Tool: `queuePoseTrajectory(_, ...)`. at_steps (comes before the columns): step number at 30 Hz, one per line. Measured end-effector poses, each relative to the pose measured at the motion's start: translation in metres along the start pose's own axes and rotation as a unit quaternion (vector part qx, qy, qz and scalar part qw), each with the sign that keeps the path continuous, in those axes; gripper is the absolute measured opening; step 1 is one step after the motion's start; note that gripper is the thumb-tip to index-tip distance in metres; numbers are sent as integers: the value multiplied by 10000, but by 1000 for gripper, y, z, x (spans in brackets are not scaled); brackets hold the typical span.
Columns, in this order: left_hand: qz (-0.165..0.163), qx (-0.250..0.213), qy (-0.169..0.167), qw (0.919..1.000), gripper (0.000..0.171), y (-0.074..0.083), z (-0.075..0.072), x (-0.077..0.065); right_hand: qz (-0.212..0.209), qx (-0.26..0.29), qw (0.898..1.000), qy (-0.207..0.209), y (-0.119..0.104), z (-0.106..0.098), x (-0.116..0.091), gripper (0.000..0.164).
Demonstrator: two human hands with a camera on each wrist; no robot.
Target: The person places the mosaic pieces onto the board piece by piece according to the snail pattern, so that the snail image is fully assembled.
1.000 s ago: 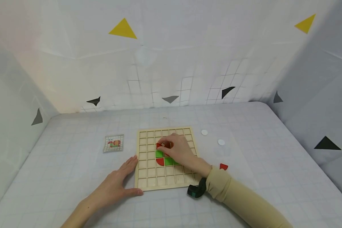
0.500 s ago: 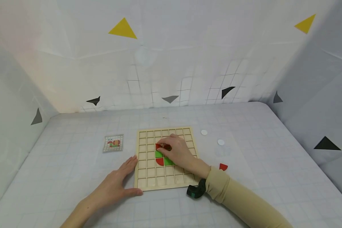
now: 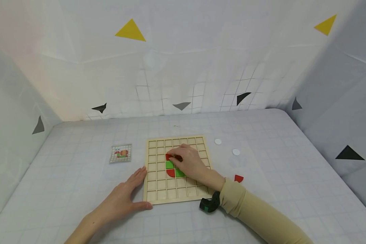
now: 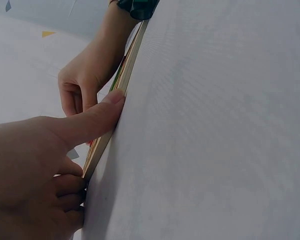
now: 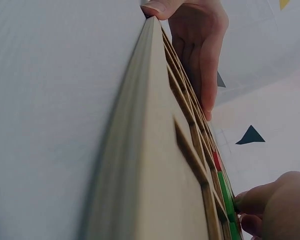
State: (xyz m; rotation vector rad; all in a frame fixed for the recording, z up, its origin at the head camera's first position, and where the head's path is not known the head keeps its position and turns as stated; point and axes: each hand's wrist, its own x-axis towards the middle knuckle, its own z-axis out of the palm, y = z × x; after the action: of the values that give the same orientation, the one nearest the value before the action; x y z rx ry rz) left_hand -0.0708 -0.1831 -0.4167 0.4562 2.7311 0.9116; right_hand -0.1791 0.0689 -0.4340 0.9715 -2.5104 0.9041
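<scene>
A square wooden grid board (image 3: 161, 195) lies flat on the table. My left hand (image 3: 122, 198) rests at its lower left corner, fingers along the left edge and thumb at the front edge. My right hand (image 3: 190, 164) reaches over the board from the right, thumb and index finger pinching a red tile (image 3: 168, 157) at a cell left of the middle. Just below that tile sit a green tile (image 3: 169, 165), a red quarter-circle tile (image 3: 170, 173) and another green tile (image 3: 179, 173). More red shows under the right hand, mostly hidden by it.
Left of the board lies a small card (image 3: 121, 154) with a red, orange and green snail-like picture on a grid. Two white discs, the nearer one (image 3: 236, 152) included, lie to the right. A loose red quarter-circle piece (image 3: 239, 178) is beside the right sleeve (image 3: 256, 210).
The right hand's fingers have shifted very slightly at the red tile. The left hand and the board stay in place.
</scene>
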Motion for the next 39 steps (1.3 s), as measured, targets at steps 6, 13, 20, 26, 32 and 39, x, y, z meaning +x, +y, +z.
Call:
queuePoseTrajectory(6,-1,0,-1,10000,112,0,0,-1,-1,92,9999,-70,-1,0,0,19)
queuePoseTrajectory(13,9,1,7,10000,111,-1,1,-1,141,310,9993,-131,-3,0,-1,19)
queuePoseTrajectory(20,27,-6,0,10000,111,-2,4,-1,428,693,9962,-301,-1,-12,-1,20)
queuePoseTrajectory(26,-21,28,1,10000,112,0,4,1,934,1199,9874,-439,9,-51,-17,21)
queuePoseTrajectory(32,-4,50,65,10000,111,1,1,0,1061,1170,9867,-370,39,-91,-52,24)
queuePoseTrajectory(39,28,38,55,10000,111,0,1,-1,1384,755,9857,-599,67,-123,-93,27)
